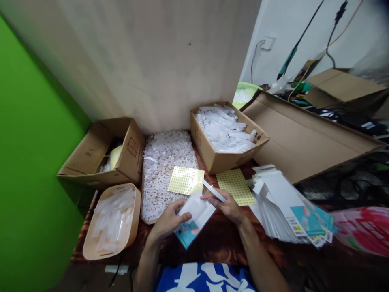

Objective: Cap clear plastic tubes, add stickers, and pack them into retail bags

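My left hand (172, 222) is closed on a flat white-and-teal paper packet (197, 217), thumb on its face, tilted above the table. My right hand (227, 206) pinches a narrow white strip (213, 190) whose far end points up and left. Its fingertips are at the packet's upper right edge; whether they also press on the packet I cannot tell. Just beyond lie a yellow sheet of small round stickers (186, 181) and a second such sheet (235, 186). To the right rests a fanned stack of similar white-and-teal packets (281, 207).
A shallow tray of small white pieces (165, 150) lies ahead. Behind it on the right stands a cardboard box of translucent tubes (225, 129); another cardboard box (132, 152) is at the left. A beige plastic bin (137, 215) holds clear pieces. A large cardboard flap (304, 129) slopes at right.
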The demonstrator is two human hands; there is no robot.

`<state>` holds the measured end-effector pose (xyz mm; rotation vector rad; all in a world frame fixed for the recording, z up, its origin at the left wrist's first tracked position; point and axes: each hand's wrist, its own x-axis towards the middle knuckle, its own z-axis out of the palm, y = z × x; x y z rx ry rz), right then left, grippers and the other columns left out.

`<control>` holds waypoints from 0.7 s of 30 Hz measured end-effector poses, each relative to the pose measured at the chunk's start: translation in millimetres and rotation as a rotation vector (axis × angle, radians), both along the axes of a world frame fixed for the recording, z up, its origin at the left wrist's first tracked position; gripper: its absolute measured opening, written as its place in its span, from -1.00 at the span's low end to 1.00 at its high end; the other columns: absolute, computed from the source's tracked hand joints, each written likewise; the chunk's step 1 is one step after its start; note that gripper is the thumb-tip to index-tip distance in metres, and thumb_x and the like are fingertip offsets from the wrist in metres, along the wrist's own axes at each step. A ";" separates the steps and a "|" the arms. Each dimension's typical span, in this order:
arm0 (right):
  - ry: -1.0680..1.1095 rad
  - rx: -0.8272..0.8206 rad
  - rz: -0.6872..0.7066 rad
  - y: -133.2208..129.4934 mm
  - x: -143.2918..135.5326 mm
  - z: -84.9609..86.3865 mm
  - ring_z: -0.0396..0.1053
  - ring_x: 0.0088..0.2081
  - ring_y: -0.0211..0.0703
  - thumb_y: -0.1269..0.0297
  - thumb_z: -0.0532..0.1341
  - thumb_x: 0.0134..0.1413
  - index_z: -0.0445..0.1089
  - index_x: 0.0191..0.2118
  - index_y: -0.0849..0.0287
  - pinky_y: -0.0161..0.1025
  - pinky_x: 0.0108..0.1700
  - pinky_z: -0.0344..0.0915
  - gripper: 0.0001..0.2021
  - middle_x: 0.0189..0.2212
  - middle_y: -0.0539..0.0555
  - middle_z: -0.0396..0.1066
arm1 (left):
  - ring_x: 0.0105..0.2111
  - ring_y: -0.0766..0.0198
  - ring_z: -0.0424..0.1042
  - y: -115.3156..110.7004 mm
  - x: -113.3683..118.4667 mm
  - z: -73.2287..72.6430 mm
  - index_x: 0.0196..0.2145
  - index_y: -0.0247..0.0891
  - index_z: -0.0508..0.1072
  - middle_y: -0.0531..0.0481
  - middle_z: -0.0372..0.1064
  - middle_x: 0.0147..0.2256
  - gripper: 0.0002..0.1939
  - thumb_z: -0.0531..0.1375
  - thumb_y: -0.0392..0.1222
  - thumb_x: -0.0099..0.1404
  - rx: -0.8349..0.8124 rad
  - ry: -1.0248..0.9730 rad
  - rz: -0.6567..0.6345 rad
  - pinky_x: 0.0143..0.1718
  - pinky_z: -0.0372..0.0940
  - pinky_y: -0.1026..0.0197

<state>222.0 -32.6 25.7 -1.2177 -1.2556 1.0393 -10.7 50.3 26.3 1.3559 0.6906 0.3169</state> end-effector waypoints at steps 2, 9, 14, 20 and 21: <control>-0.051 0.016 0.164 -3.1 -0.1 3.8 0.42 -0.21 -0.02 -0.14 0.12 0.30 0.62 -0.08 0.14 -0.15 -0.14 0.36 -0.51 -0.18 0.17 0.52 | -0.28 0.18 0.38 0.2 -1.8 1.1 -0.16 -0.36 0.52 -0.08 0.44 -0.28 -0.38 0.35 0.29 0.11 0.005 0.002 -0.006 -0.26 0.23 0.25; -0.030 -0.086 0.114 -11.2 1.5 -2.2 0.43 -0.26 -0.06 -0.03 0.24 0.24 0.55 0.04 0.14 -0.20 -0.20 0.37 -0.58 -0.20 0.14 0.54 | -0.32 0.22 0.35 -1.1 -7.6 0.8 -0.18 -0.36 0.53 -0.06 0.44 -0.31 -0.45 0.28 0.26 0.22 0.059 0.049 -0.018 -0.31 0.20 0.27; 0.046 -0.255 0.315 -8.5 9.9 -7.1 0.32 -0.53 -0.24 0.05 0.38 0.05 0.55 0.03 0.16 -0.35 -0.50 0.25 -0.55 -0.44 0.03 0.48 | -0.37 0.26 0.30 -5.2 -3.7 11.1 -0.22 -0.35 0.53 -0.03 0.40 -0.36 -0.48 0.23 0.25 0.26 0.073 0.091 -0.105 -0.35 0.17 0.28; 0.007 -0.241 0.309 3.0 2.3 -0.6 0.39 -0.48 -0.18 0.15 0.45 -0.06 0.63 -0.20 0.17 -0.32 -0.49 0.32 -0.70 -0.46 0.05 0.50 | -0.37 0.26 0.31 -3.3 -0.6 17.9 -0.26 -0.34 0.54 -0.02 0.41 -0.38 -0.54 0.22 0.18 0.29 0.139 0.133 -0.135 -0.36 0.16 0.27; -0.004 -0.239 0.300 4.2 -0.1 -2.3 0.39 -0.48 -0.18 0.14 0.46 -0.07 0.63 -0.24 0.17 -0.32 -0.48 0.31 -0.73 -0.48 0.05 0.49 | -0.37 0.26 0.32 -2.9 -0.9 17.4 -0.27 -0.34 0.54 -0.01 0.42 -0.38 -0.55 0.22 0.18 0.29 0.143 0.131 -0.134 -0.36 0.17 0.27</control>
